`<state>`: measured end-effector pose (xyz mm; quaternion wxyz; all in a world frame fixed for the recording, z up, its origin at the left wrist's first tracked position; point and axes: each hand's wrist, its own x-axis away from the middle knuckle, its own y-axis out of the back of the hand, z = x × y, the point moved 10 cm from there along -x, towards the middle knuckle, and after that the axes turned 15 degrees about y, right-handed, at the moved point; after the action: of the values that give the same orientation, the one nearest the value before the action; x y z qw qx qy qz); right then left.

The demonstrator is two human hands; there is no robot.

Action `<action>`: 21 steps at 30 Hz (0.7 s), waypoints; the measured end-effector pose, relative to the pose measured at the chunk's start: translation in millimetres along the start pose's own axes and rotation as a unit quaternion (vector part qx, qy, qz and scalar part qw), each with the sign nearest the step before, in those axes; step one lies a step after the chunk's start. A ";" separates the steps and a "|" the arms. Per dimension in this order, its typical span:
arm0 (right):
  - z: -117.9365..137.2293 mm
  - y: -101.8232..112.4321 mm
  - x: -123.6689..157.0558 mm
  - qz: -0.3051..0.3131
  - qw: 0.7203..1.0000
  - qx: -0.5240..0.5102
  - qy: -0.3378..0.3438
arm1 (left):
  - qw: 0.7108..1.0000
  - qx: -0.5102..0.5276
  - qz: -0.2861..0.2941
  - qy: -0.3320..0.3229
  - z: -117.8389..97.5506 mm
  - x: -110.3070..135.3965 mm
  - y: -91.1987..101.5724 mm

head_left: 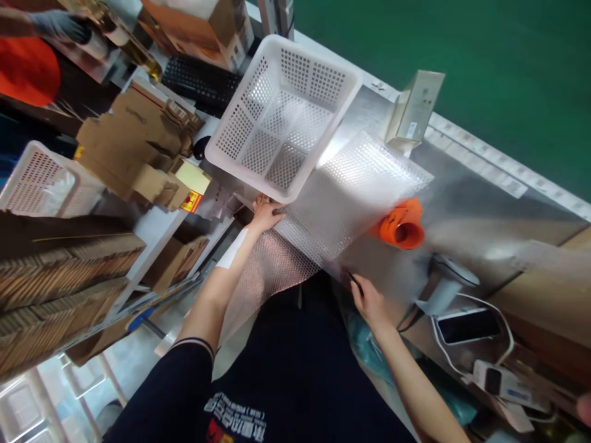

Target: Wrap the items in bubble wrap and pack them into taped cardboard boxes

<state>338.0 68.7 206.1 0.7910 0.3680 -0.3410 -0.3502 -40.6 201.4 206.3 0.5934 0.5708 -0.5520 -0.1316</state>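
Note:
A sheet of clear bubble wrap (337, 203) lies over the metal table, and part of it hangs down past the near edge beside my body. On its left edge rests my left hand (265, 214), fingers apart, close to the near corner of a white perforated plastic basket (281, 117). My right hand (368, 299) is closed around a thin dark tool (354, 282) at the table's near edge; its exact kind is too small to make out. Beyond the wrap stands a pale box (415, 109). An orange object with a round opening (402, 224) sits at the wrap's right side.
Right of me are a grey handheld scanner (447, 283), a phone (468, 326) and white cables. To the left are flattened cardboard (132, 138), a keyboard (198, 83) and stacked cartons (60, 289). Another person's gloved hand (60, 26) is at the upper left, near bottles.

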 end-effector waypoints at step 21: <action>57.0 18.0 -133.2 -0.008 0.996 0.084 -0.037 | 0.994 0.016 0.083 0.075 120.8 100.2 -0.8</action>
<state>228.4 165.1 211.7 0.7410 0.4226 -0.3957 -0.3403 -101.8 58.0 224.7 0.6328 0.5406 -0.5536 -0.0296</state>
